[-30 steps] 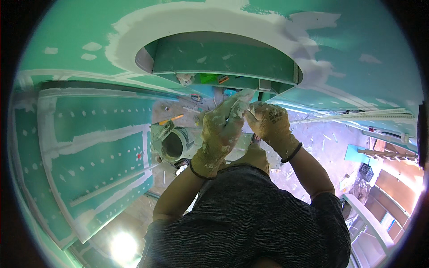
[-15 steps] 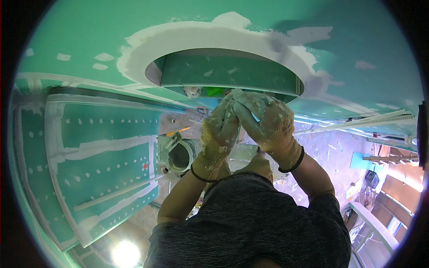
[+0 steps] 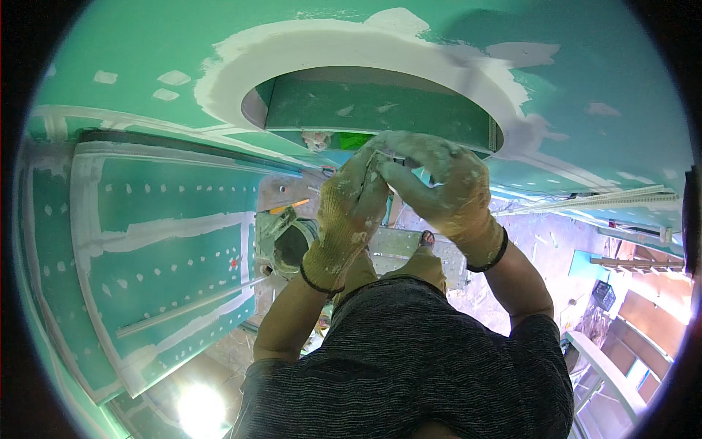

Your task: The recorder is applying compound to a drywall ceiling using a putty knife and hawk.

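Note:
My left hand (image 3: 355, 194) and my right hand (image 3: 442, 186) meet in front of my chest, both in knit work gloves caked with white plaster. The fingers of the left are bent and pressed together. Those of the right curl over toward the left fingertips and are slightly blurred, with a gap behind the thumb. Whatever lies between the fingertips is too small or hidden to name. Beyond the hands is an oval opening (image 3: 380, 106) in a green board wall, ringed by a broad band of white filler (image 3: 292, 44).
Below left stands a bucket (image 3: 294, 245) with a grey inside, near an orange-handled tool (image 3: 289, 206). Green panels (image 3: 175, 197) with filled seams stand at left. Long perforated strips (image 3: 599, 201) run along the right wall. A lamp (image 3: 201, 410) glares at lower left.
My hands have drawn slightly apart, and the right fingers have opened a wider gap behind the thumb. My view has shifted a little, and a foot now shows below.

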The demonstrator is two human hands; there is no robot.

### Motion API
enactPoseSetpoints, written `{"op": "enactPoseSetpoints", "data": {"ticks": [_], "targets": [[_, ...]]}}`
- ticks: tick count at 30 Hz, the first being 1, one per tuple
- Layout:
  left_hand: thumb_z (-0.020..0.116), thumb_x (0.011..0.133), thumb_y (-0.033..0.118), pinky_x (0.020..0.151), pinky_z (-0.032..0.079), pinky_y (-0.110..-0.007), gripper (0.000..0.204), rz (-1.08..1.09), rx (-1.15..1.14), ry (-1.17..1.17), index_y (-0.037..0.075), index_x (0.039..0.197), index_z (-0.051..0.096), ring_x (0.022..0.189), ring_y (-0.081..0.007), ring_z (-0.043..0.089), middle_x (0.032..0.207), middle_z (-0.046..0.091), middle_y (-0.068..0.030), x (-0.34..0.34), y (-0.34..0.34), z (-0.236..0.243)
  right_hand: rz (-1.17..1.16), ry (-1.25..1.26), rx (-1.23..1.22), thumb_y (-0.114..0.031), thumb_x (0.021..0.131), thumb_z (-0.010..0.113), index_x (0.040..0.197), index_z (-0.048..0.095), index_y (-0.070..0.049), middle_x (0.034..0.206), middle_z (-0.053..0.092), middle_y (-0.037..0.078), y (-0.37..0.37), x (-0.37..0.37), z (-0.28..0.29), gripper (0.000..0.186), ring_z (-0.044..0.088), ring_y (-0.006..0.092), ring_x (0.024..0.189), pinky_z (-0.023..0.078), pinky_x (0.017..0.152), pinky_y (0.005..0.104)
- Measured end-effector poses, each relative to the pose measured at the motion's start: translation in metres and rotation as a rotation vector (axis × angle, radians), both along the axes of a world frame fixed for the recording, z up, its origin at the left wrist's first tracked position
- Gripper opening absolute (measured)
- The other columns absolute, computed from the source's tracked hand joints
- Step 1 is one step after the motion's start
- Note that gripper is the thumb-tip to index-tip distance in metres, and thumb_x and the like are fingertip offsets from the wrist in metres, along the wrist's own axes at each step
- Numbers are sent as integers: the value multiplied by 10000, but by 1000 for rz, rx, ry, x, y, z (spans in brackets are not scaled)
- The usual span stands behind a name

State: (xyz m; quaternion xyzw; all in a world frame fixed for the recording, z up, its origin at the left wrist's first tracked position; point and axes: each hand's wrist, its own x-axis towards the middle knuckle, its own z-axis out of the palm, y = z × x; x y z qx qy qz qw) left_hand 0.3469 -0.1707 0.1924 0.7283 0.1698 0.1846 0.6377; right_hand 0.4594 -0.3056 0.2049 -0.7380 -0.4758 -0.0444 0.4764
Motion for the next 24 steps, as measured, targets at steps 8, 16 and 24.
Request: {"op": "enactPoseSetpoints", "data": {"ticks": [8,16,24], "targets": [[481,1037,122,941,587,-462,343,162,706,-176,-98,1272,598,1066,-291,690,1188,681,-224,-29,24,68,-19,505,-425,-411,769,863,1468,499,-59,1471,532,215,-44,-5,-115,863,520,346,1361,426,1124,434],[424,1059,269,728,619,-397,472,152,367,-599,-142,1241,570,889,-300,688,1056,677,-233,-72,61,174,302,341,-349,-393,753,857,1513,425,-102,1537,459,185,5,-44,-232,921,430,352,1427,331,1199,442],[584,990,292,574,520,-356,346,571,1131,-394,-47,1042,540,655,-291,601,752,585,-132,-201,251,295,334,348,-428,-331,755,838,1460,491,-95,1472,526,163,30,-73,-263,821,488,340,1372,375,1161,434]]}}
